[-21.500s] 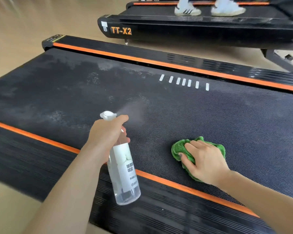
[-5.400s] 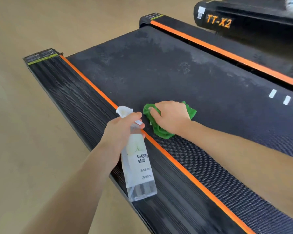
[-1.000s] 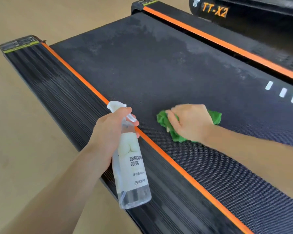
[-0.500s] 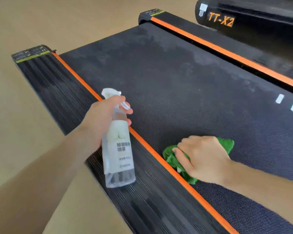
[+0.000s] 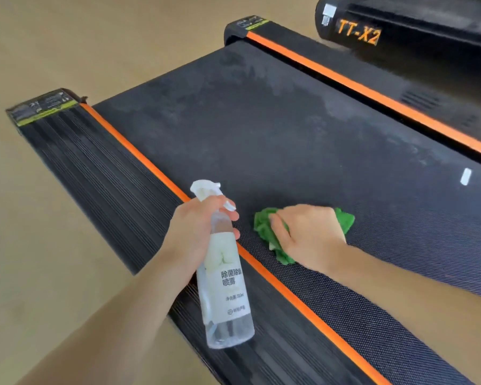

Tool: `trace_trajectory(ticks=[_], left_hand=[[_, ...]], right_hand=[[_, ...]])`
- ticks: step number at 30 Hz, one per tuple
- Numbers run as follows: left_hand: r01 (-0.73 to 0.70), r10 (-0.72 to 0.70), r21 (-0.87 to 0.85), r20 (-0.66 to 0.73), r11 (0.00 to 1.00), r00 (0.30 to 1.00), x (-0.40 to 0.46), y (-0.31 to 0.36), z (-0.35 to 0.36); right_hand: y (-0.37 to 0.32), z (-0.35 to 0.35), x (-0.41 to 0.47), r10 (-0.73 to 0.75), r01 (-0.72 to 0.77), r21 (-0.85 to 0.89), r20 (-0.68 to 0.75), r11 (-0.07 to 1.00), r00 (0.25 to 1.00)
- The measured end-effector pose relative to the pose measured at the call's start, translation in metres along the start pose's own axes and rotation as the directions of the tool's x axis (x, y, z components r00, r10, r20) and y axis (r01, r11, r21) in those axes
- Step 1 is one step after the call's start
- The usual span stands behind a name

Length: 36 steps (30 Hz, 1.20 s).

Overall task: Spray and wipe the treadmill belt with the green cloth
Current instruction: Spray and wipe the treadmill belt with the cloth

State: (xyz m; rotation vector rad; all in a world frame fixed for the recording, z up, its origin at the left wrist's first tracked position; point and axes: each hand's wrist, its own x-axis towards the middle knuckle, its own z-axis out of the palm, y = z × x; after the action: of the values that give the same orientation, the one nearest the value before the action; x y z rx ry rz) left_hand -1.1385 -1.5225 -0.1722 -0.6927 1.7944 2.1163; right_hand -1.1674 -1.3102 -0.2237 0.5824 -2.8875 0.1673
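"TT-X2" on 2nd treadmill (image 5: 406,26)

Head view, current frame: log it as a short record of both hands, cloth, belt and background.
left hand: grips the spray bottle upright, above the near side rail
right hand: presses the green cloth onto the belt
green cloth: bunched, near the orange stripe
treadmill belt: pale hazy patches toward the far end
background: second treadmill marked TT-X2
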Motion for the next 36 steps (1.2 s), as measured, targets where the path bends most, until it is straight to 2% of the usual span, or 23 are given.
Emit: trace_trajectory(ticks=[3,5,12,15,17,19,20,22,25,28,29,31,34,36], left_hand=[[-0.008,0.009,0.022,-0.043,1.0,0.999,-0.005,0.004,0.002],[0.0,0.003,0.046,-0.059,0.999,0.998,-0.006,0.007,0.005],[0.023,-0.021,0.036,-0.047,0.999,0.999,-0.007,0.004,0.002],[0.029,-0.028,0.037,-0.046,0.999,0.999,-0.004,0.004,0.002],[0.066,-0.065,0.015,-0.058,0.998,0.996,0.002,0.006,-0.001],[0.137,-0.136,0.008,-0.092,0.991,0.986,0.01,0.009,-0.004],[0.156,-0.155,0.009,-0.095,0.988,0.983,0.014,0.009,-0.008],[0.178,-0.177,0.007,-0.097,0.984,0.979,0.015,0.012,-0.009],[0.172,-0.174,-0.024,-0.076,0.985,0.982,0.014,0.02,-0.014],[0.089,-0.093,-0.064,-0.063,0.994,0.994,0.02,0.023,-0.025],[0.088,-0.094,-0.096,-0.066,0.992,0.993,0.027,0.024,-0.029],[0.073,-0.088,-0.163,-0.088,0.984,0.992,0.039,0.027,-0.034],[0.054,-0.073,-0.17,-0.106,0.984,0.992,0.047,0.028,-0.035],[0.09,-0.108,-0.145,-0.119,0.985,0.987,0.049,0.025,-0.04]], right_hand=[[0.0,-0.01,-0.061,-0.1,0.098,0.032,0.037,0.995,0.994],[-0.001,-0.013,-0.07,-0.134,0.134,0.003,0.009,0.991,0.991],[-0.011,0.008,0.003,-0.184,0.184,-0.012,-0.126,0.983,0.975],[-0.019,0.018,0.079,-0.06,0.056,-0.029,-0.123,0.998,0.991],[-0.03,0.021,0.118,0.119,-0.12,-0.031,-0.039,0.992,0.992],[-0.036,0.024,0.124,0.218,-0.217,-0.022,0.023,0.976,0.976],[-0.039,0.019,0.11,0.201,-0.2,-0.028,0.055,0.979,0.978],[-0.04,0.008,0.057,0.004,-0.003,-0.01,0.071,1.0,0.997],[-0.029,-0.007,0.0,-0.264,0.252,0.136,0.076,0.958,0.962],[-0.024,0.005,0.028,-0.372,0.368,0.124,0.011,0.922,0.928],[-0.029,0.013,0.052,-0.345,0.346,0.079,-0.019,0.935,0.938],[-0.046,0.026,0.109,-0.19,0.191,0.0,-0.085,0.982,0.978],[-0.07,0.037,0.173,0.075,-0.075,0.002,-0.012,0.997,0.997],[-0.078,0.03,0.168,0.141,-0.141,0.005,0.044,0.99,0.989]])
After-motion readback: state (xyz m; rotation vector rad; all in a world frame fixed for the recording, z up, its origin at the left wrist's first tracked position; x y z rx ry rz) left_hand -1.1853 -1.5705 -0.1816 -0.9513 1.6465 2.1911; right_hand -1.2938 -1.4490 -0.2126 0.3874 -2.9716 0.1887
